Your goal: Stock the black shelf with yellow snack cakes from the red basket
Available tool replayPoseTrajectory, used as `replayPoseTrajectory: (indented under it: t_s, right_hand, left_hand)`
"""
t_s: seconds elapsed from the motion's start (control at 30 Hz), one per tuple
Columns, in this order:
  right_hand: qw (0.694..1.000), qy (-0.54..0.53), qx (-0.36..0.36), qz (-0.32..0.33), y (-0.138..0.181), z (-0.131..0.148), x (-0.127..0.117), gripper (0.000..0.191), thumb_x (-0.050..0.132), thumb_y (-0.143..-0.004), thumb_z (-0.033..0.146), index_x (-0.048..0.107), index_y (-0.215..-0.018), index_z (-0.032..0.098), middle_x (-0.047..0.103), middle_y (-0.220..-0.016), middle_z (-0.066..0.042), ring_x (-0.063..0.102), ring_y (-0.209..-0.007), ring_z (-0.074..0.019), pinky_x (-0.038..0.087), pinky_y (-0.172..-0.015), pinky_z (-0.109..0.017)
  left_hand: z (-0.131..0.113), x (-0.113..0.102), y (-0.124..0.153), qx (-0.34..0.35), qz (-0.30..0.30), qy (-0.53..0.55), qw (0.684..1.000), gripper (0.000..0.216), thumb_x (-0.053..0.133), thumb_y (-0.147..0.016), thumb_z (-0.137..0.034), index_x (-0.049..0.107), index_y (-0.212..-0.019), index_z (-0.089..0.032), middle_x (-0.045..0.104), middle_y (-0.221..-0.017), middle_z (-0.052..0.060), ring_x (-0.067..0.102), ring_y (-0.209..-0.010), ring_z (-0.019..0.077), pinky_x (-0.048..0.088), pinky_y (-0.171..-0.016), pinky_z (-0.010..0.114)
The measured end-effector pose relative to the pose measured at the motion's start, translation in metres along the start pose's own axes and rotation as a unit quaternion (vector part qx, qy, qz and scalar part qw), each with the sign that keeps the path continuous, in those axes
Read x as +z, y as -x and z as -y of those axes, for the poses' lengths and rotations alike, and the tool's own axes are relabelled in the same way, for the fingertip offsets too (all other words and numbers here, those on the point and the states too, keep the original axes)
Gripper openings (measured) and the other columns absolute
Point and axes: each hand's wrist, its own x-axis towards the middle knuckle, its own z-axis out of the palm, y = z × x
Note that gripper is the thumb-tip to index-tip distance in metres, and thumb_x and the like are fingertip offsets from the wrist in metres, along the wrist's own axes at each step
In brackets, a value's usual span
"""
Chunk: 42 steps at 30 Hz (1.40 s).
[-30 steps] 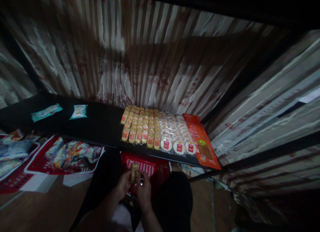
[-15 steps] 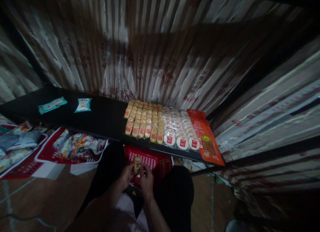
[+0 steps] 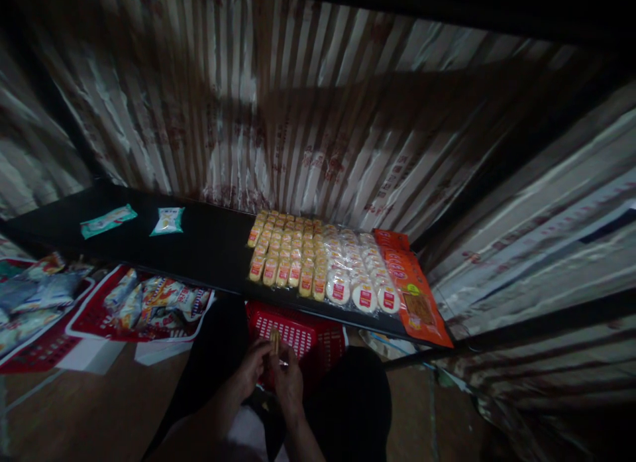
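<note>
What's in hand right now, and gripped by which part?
A small yellowish item: the left hand and right hand pinch its lower part, the top end sticking up.

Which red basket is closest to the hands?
The rightmost red basket, just by the left hand and right hand. The other two baskets are off to the left, with packets in them.
</note>
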Motion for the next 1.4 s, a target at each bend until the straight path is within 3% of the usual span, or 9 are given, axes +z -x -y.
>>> replayPoseTrajectory:
  t_s: [0.2, 0.47, 0.67, 0.87, 1.13, 1.23, 1.4]
  right_hand:
    - [0.999, 0.019, -0.017, -0.024, -0.001, -0.005, -0.002, 0.036, 0.056, -0.075, 0.048, 0.064, -0.096, 0.021, 0.071, -0.091, -0.007, 0.068, -0.079, -0.0209, 0.052, -0.069, -0.028]
    - [0.999, 0.006, -0.018, -0.043, -0.007, -0.006, -0.005, 0.036, 0.049, -0.079, 0.045, 0.066, -0.095, 0.019, 0.072, -0.088, -0.007, 0.066, -0.078, -0.0203, 0.05, -0.07, -0.029]
    - [0.998, -0.044, -0.011, -0.033, -0.009, -0.011, -0.003, 0.039, 0.049, -0.079, 0.044, 0.061, -0.105, 0.019, 0.071, -0.097, -0.007, 0.066, -0.086, -0.0206, 0.05, -0.074, -0.029]
    - [0.998, -0.048, -0.002, -0.03, -0.009, -0.011, -0.002, 0.041, 0.048, -0.078, 0.043, 0.059, -0.109, 0.018, 0.069, -0.101, -0.008, 0.066, -0.09, -0.0217, 0.05, -0.078, -0.032]
    - [0.998, -0.066, -0.009, -0.016, -0.006, 0.002, -0.002, 0.042, 0.053, -0.078, 0.047, 0.062, -0.104, 0.017, 0.071, -0.093, -0.007, 0.066, -0.083, -0.0199, 0.05, -0.073, -0.028]
    - [0.998, -0.046, -0.03, -0.022, -0.008, 0.004, -0.003, 0.044, 0.053, -0.076, 0.05, 0.063, -0.103, 0.016, 0.07, -0.095, -0.009, 0.066, -0.083, -0.0205, 0.05, -0.073, -0.029]
    - [0.987, 0.084, -0.101, -0.09, -0.014, 0.016, -0.003, 0.045, 0.049, -0.076, 0.049, 0.068, -0.097, 0.014, 0.069, -0.094, -0.013, 0.063, -0.086, -0.0245, 0.049, -0.079, -0.036]
  left_hand:
    - [-0.001, -0.001, 0.001, -0.004, 0.002, -0.014, 1.0, 0.036, 0.071, -0.06, -0.043, 0.057, -0.083, -0.019, 0.067, -0.084, 0.003, 0.063, -0.081, 0.0168, 0.044, -0.075, 0.026]
    - [-0.004, 0.0, 0.001, 0.033, -0.011, 0.027, 0.999, 0.045, 0.08, -0.049, -0.03, 0.059, -0.087, -0.018, 0.066, -0.083, 0.005, 0.063, -0.083, 0.0186, 0.044, -0.081, 0.03]
    - [-0.008, 0.004, 0.002, 0.03, -0.013, 0.02, 0.999, 0.039, 0.078, -0.05, -0.024, 0.062, -0.084, -0.015, 0.067, -0.078, 0.004, 0.061, -0.073, 0.0154, 0.043, -0.073, 0.028]
    - [-0.008, 0.005, 0.002, 0.043, -0.053, 0.004, 0.998, 0.027, 0.075, -0.053, -0.017, 0.06, -0.075, -0.016, 0.064, -0.068, 0.0, 0.058, -0.062, 0.0117, 0.043, -0.065, 0.025]
    - [-0.013, 0.009, 0.005, 0.073, -0.08, -0.028, 0.994, 0.035, 0.079, -0.046, -0.027, 0.059, -0.072, -0.015, 0.064, -0.07, 0.0, 0.059, -0.064, 0.0135, 0.043, -0.067, 0.027]
    - [-0.019, 0.009, 0.004, 0.1, -0.085, -0.051, 0.99, 0.035, 0.078, -0.045, -0.03, 0.058, -0.07, -0.015, 0.063, -0.07, 0.0, 0.059, -0.067, 0.0145, 0.043, -0.068, 0.027]
    - [-0.029, 0.008, 0.003, 0.163, -0.092, -0.095, 0.978, 0.026, 0.073, -0.05, -0.027, 0.057, -0.068, -0.017, 0.061, -0.068, -0.001, 0.058, -0.069, 0.0147, 0.044, -0.07, 0.027]
